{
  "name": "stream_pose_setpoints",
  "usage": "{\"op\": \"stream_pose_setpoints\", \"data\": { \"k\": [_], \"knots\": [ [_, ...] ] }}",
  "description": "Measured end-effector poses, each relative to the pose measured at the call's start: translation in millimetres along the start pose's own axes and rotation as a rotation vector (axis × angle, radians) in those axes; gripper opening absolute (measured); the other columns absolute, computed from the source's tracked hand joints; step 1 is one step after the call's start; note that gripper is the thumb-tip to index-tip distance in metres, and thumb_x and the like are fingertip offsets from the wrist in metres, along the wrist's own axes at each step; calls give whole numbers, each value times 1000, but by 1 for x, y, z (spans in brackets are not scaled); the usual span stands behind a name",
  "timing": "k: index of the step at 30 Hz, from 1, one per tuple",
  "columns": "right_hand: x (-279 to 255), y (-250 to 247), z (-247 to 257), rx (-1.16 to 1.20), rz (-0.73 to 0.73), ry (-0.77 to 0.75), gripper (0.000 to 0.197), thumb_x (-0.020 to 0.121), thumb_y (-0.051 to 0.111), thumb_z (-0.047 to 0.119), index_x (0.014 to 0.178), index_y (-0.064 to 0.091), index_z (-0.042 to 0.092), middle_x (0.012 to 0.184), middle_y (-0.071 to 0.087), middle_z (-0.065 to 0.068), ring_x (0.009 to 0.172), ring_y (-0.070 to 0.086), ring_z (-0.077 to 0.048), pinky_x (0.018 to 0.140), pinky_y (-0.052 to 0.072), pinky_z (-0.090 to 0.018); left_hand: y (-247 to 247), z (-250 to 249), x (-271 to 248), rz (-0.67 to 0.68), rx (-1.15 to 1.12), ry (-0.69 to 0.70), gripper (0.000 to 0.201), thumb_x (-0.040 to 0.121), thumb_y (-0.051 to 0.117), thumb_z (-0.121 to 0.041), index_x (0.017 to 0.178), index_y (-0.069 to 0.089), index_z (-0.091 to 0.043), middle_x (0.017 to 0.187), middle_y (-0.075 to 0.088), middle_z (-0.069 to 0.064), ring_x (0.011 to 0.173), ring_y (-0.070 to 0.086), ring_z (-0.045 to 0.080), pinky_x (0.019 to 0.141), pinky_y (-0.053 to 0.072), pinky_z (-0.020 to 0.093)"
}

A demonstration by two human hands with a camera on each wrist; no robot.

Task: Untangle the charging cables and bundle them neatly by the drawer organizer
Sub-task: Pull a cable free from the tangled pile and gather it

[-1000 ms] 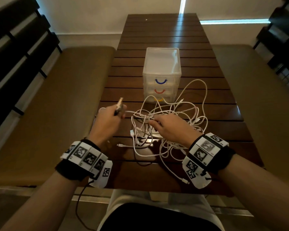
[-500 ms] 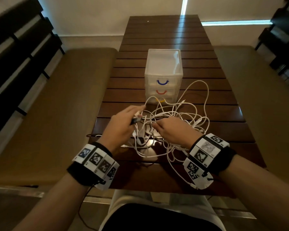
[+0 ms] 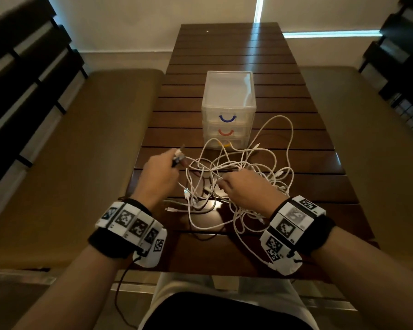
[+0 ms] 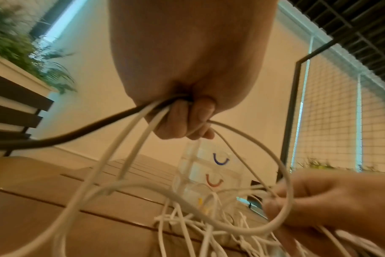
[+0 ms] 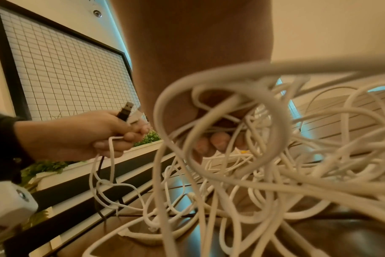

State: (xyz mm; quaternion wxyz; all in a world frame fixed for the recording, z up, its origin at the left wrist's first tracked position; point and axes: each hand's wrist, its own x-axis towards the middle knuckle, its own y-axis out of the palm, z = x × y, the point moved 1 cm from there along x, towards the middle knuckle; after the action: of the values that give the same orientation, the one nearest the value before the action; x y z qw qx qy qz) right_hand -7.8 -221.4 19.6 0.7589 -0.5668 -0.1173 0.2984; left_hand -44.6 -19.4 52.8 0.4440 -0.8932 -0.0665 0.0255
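White charging cables in loose tangle on slatted counter, between hands, just before clear drawer organizer. Left hand grips plug ends, dark USB plug uppermost. Right hand pinches strands mid-tangle. Since half second ago, left hand pulled outward, strand drawn taut.

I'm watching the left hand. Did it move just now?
Yes. The left hand swung toward the drawer organizer, then back out to the left.
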Motion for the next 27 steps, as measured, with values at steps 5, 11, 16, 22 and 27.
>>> {"op": "stream_pose_setpoints", "data": {
  "k": [5,11,16,22,27],
  "knots": [
    [-3,-3,2,43,-5,-9,37,106,33,39,86,53,16,74,56,0,72,58,-21,72,51,-41,-11,17,4,-32,0,-66,21,99,49,-18,87,64,-26,86,64,-2,80,60,20,72,50,39],
    [-2,-3,6,-6,97,54,34,106,33,37,86,51,16,86,58,-8,86,61,-29,77,49,-41,-7,-6,-19,-128,65,67,39,90,45,5,118,63,-15,120,63,1,109,58,18,92,47,37],
    [-1,-9,17,-23,-18,-46,34,105,34,33,100,59,11,82,57,-4,83,61,-27,68,45,-37,15,-36,-22,44,19,307,54,88,52,2,133,57,-27,139,56,-7,123,54,13,104,43,35],
    [-5,-15,19,-44,-4,-146,28,102,43,33,108,64,16,79,58,1,76,58,-22,69,45,-35,25,-33,-19,213,211,168,14,88,51,-14,90,64,-17,86,67,4,82,60,26,63,38,33],
    [1,-14,16,38,-35,-138,42,104,33,48,97,63,19,81,64,0,73,58,-18,71,49,-38,5,-34,-18,126,186,225,15,94,48,-15,83,58,-17,79,62,-1,75,57,23,64,39,34]
  ]
}}
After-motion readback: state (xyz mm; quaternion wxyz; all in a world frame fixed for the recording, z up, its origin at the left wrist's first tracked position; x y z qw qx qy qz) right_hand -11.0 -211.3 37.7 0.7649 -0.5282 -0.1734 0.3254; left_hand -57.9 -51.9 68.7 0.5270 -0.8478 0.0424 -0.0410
